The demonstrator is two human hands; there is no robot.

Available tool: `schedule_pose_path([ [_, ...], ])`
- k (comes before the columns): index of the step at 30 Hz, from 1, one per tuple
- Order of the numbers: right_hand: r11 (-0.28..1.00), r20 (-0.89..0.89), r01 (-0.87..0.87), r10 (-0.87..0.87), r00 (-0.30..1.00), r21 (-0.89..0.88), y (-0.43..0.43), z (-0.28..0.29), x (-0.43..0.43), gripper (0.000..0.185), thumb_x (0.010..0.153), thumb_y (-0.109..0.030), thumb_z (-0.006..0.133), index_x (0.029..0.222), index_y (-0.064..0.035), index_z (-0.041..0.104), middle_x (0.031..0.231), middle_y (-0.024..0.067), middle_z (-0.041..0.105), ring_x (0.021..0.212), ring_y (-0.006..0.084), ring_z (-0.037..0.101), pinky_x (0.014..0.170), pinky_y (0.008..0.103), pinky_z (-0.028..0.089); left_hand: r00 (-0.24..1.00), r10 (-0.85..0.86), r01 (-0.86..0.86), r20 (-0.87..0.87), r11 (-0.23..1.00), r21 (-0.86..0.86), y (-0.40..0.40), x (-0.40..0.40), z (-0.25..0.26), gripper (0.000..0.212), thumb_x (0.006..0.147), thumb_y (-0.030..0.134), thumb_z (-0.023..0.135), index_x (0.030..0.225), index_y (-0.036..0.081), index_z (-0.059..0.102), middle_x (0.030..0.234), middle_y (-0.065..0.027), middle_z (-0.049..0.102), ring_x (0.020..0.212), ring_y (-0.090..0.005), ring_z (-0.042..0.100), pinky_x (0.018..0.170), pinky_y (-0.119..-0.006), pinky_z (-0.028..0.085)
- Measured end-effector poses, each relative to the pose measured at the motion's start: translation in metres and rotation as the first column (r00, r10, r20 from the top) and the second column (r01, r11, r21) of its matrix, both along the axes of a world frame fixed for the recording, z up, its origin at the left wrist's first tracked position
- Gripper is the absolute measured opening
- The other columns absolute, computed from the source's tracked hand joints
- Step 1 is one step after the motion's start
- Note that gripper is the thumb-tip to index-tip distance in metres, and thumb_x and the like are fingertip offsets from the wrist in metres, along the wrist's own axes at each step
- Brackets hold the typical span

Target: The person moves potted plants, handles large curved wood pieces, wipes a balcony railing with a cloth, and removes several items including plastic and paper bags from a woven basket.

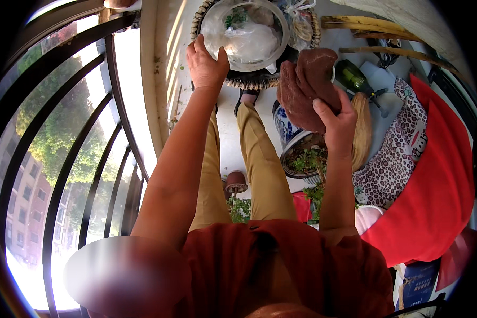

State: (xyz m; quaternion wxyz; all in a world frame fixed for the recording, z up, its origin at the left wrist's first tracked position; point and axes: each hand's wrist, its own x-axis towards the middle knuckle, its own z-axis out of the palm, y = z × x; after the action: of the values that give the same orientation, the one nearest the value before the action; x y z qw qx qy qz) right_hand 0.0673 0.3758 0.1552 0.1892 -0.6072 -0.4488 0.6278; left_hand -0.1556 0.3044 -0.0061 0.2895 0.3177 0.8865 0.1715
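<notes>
A folded reddish-brown cloth [308,93] is in my right hand [338,121], with the thumb pressed on its near side. My left hand [206,65] has its fingers apart and is at the left edge of a translucent plastic basin [285,33]; whether it touches the rim is unclear. Clear plastic bags [250,41] and some green leaves [236,18] lie inside the basin. The basin sits over a dark-lined wicker basket [254,83]. Beside it, at the basket's right, is a knotted clear bag [300,20].
Left is a window with dark metal bars [59,167]. A blue-and-white pot [282,123] and a soil-filled planter [306,159] stand by my right leg. Further right are a green spray bottle [351,75], a dried gourd [361,131], leopard-print fabric [385,175] and red cloth [433,190]. A small brown pot [236,182] is between my legs.
</notes>
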Motion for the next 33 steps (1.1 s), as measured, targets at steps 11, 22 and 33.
schedule_pose_path([
  [11, 0.148, 0.736, -0.926, 0.568, 0.368, 0.348, 0.09, -0.136, -0.17, 0.032, 0.075, -0.035, 0.061, 0.101, -0.0169, 0.065, 0.111, 0.0043, 0.057, 0.109, 0.0257, 0.048, 0.092, 0.0538, 0.035, 0.968, 0.215, -0.16, 0.128, 0.926, -0.341, 0.043, 0.002, -0.027, 0.069, 0.083, 0.034, 0.049, 0.143, 0.016, 0.021, 0.126, -0.0284, 0.039, 0.101, -0.0426, 0.056, 0.087, -0.043, 0.047],
  [22, 0.811, 0.718, -0.485, 0.12, 0.686, 0.327, 0.039, -0.194, -0.037, 0.045, 0.088, -0.043, 0.046, 0.096, -0.0001, 0.057, 0.092, 0.0224, 0.058, 0.082, 0.0411, 0.058, 0.071, 0.048, 0.048, 0.94, 0.32, -0.253, 0.119, 0.888, -0.384, 0.041, 0.007, -0.027, 0.062, 0.084, 0.031, 0.049, 0.142, 0.024, 0.028, 0.123, -0.0243, 0.041, 0.101, -0.0401, 0.056, 0.089, -0.042, 0.046],
  [33, 0.997, 0.45, 0.031, -0.057, 0.891, 0.066, -0.085, -0.14, -0.095, 0.038, 0.081, -0.036, 0.057, 0.076, 0.0017, 0.059, 0.074, 0.0243, 0.061, 0.071, 0.0415, 0.059, 0.066, 0.0446, 0.046, 0.907, 0.329, -0.248, 0.261, 0.921, -0.301, 0.028, 0.003, -0.033, 0.078, 0.08, 0.041, 0.053, 0.142, 0.006, 0.023, 0.126, -0.0306, 0.035, 0.11, -0.0427, 0.048, 0.095, -0.041, 0.041],
])
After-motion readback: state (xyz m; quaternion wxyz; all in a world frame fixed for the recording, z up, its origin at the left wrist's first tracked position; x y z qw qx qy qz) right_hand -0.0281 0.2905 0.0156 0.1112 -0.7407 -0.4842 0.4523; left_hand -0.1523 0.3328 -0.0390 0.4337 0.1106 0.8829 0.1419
